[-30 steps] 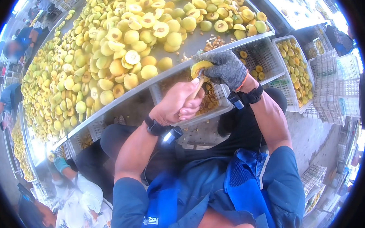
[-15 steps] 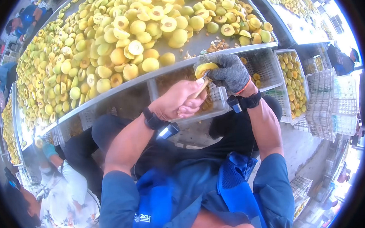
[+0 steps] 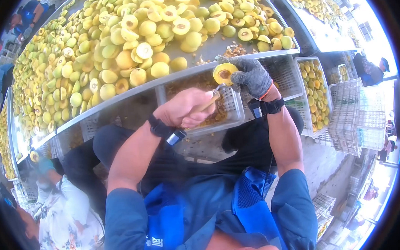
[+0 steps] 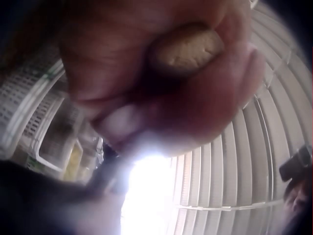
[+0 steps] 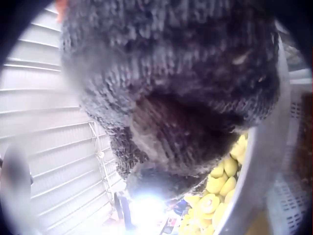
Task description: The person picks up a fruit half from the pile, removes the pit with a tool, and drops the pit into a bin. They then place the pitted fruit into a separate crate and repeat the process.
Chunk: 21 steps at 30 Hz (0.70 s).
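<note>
In the head view my bare left hand grips a wooden-handled tool with a curved metal tip. The handle's butt end pokes out of the curled fingers in the left wrist view. To the right, my right hand, in a grey knit glove, pinches a yellow stone-fruit half by its edge. The cut face, brown at the pit hollow, is turned up toward the head camera. The tool's tip stands just below the fruit, near its lower edge. In the right wrist view the glove hides the fruit.
A metal-edged table bears a large heap of yellow fruit halves. Below my hands stands a crate of brownish scraps. A crate of fruit and stacked white crates stand right. Another person sits lower left.
The tool tip has come out of the fruit, and my left hand has drawn back down and left. The fruit half has turned its cut face toward the camera.
</note>
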{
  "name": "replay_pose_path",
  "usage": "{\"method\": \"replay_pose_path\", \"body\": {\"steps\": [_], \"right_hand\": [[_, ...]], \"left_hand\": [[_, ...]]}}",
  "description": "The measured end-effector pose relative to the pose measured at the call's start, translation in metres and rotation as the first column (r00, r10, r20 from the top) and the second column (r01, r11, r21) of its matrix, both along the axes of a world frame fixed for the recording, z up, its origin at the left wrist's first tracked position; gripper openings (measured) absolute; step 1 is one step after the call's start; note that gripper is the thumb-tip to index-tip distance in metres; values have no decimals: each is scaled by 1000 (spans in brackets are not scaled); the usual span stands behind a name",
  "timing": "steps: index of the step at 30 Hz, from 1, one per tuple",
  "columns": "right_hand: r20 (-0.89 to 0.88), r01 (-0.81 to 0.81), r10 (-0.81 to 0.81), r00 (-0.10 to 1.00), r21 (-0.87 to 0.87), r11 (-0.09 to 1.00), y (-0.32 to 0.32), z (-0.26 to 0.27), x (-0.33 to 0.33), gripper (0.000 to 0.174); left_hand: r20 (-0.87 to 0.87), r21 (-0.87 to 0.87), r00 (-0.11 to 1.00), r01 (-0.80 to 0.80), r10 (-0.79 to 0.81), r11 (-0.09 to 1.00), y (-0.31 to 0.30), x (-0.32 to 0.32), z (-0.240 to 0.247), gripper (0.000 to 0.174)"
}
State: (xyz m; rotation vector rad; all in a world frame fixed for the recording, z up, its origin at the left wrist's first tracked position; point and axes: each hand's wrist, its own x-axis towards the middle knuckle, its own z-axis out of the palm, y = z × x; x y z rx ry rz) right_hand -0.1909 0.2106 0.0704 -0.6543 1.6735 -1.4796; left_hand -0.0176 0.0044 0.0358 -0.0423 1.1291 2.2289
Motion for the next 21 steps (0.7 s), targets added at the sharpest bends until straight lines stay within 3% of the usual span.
{"method": "replay_pose_path", "body": {"steps": [1, 2, 4, 6, 7, 11, 13, 16, 19, 21], "right_hand": [[-53, 27, -25, 998, 34, 999, 2, -1, -1, 47], [-204, 44, -31, 978, 57, 997, 3, -1, -1, 47], [-487, 83, -27, 873, 95, 992, 4, 0, 3, 48], [-392, 108, -41, 919, 151, 983, 5, 10, 12, 47], [-343, 117, -50, 938, 178, 977, 3, 14, 15, 46], [-471, 17, 46, 881, 130, 991, 2, -3, 13, 53], [-564, 8, 49, 825, 99, 995, 2, -4, 14, 51], [-347, 114, -20, 938, 253, 961, 7, 1, 9, 48], [-496, 144, 40, 867, 327, 934, 9, 6, 4, 45], [-590, 152, 32, 807, 259, 954, 18, -22, -10, 43]], "left_hand": [[-54, -329, 998, -4, -14, 944, -2, -4, 1, 43], [-100, -620, 994, -28, -44, 784, -2, -6, 1, 43], [-359, -757, 930, -337, 74, 560, 7, -3, -2, 41], [-605, -751, 789, -609, 106, 256, 18, 1, -5, 39], [-632, -748, 773, -628, 57, 214, 21, 1, -3, 37], [-663, -742, 734, -671, -147, -8, 33, -4, -5, 35], [-552, -817, 808, -574, -206, -64, 34, -3, 5, 31], [-377, -879, 871, -444, -316, -174, 33, 3, 13, 24], [-240, -904, 899, -344, -366, -252, 17, 8, 6, 29], [-196, -916, 918, -297, -345, -270, 11, 7, -3, 31]]}}
